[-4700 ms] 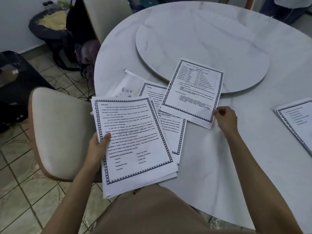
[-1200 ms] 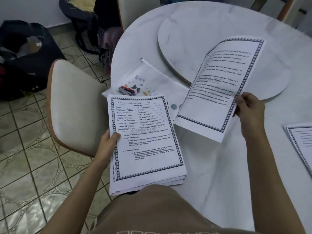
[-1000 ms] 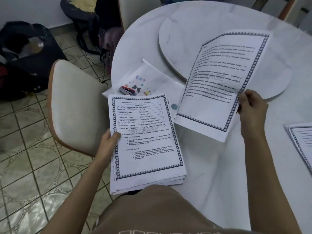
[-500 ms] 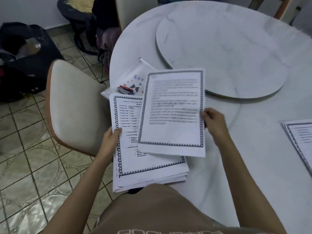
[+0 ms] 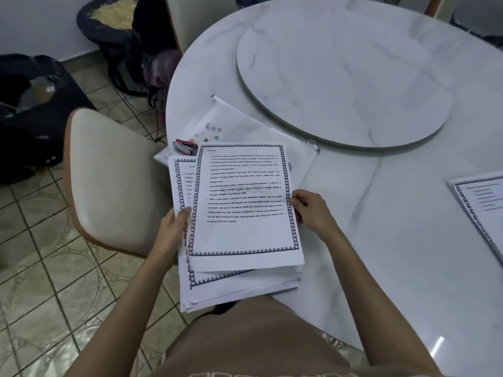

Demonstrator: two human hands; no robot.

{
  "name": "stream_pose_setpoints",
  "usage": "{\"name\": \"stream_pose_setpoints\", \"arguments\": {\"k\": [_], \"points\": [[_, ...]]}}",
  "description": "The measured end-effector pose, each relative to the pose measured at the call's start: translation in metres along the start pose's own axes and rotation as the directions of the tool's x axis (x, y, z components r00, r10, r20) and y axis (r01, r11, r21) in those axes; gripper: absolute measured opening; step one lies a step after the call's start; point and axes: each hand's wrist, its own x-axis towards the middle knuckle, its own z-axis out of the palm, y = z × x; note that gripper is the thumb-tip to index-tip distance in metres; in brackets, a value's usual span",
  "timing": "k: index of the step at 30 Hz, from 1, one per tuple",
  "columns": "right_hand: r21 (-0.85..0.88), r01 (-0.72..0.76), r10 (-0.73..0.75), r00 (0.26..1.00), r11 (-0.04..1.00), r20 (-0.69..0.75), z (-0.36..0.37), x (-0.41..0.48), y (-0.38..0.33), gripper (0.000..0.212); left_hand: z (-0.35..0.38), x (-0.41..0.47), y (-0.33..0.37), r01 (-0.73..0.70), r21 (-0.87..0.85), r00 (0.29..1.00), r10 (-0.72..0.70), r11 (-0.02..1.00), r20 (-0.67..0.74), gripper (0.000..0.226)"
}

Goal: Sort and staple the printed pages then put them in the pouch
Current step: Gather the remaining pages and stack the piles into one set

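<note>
"Printed pages (image 5: 239,281), how many lots do you count, going from the left?"

"Two. One thick stack sits between the hands, with its near end past the tabletop (image 5: 394,240) edge and over the person's lap. One thinner set (image 5: 483,205) lies flat, well out to the right of the right hand."

"And the hands?"

"Two. The left hand (image 5: 172,227) grips the stack's left edge, with the thumb on top and the fingers underneath. The right hand (image 5: 313,210) pinches the right edge of the top sheet (image 5: 245,202). That single sheet lies on the stack, a little askew and shifted towards the right hand."

"What else?"

"One cream chair seat (image 5: 109,172) is left of the left hand. One red stapler (image 5: 185,147) is just beyond the left hand, past the stack's far corner. It rests on the one clear pouch (image 5: 245,123), whose near part lies under the stack's far end. One round turntable (image 5: 345,77) lies beyond the right hand."

"What changed?"

"About a second ago the right hand held that sheet out over the tabletop, to the right of the stack. Half a second ago it hung above the stack, with the page showing a table still visible. Now it lies on the stack and covers most of that page. The left hand's grip and the stapler look unchanged."
</note>
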Motion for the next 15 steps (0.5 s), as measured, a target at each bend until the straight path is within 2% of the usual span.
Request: {"name": "stream_pose_setpoints", "arguments": {"k": [5, 9, 12, 15], "points": [[-0.028, 0.004, -0.002, 0.997, 1.000, 0.081, -0.010, -0.004, 0.004, 0.021, 0.008, -0.001, 0.000, 0.001, 0.008, 0.999, -0.001, 1.000, 0.042, 0.021], [-0.141, 0.066, -0.049, 0.992, 0.988, 0.119, -0.003, -0.004, 0.004, 0.015, 0.016, -0.004, 0.000, -0.017, 0.029, 0.996, 0.015, 0.999, 0.085, 0.031], [-0.147, 0.071, -0.057, 0.993, 0.987, 0.100, -0.004, -0.004, 0.003, 0.014, 0.019, -0.007, 0.003, -0.058, 0.020, 0.993, 0.055, 0.998, 0.108, 0.029], [-0.051, 0.027, -0.027, 1.000, 0.998, 0.008, -0.014, -0.005, 0.008, 0.015, 0.021, -0.010, 0.008, -0.118, -0.025, 0.973, 0.121, 0.993, 0.198, 0.023]]}}
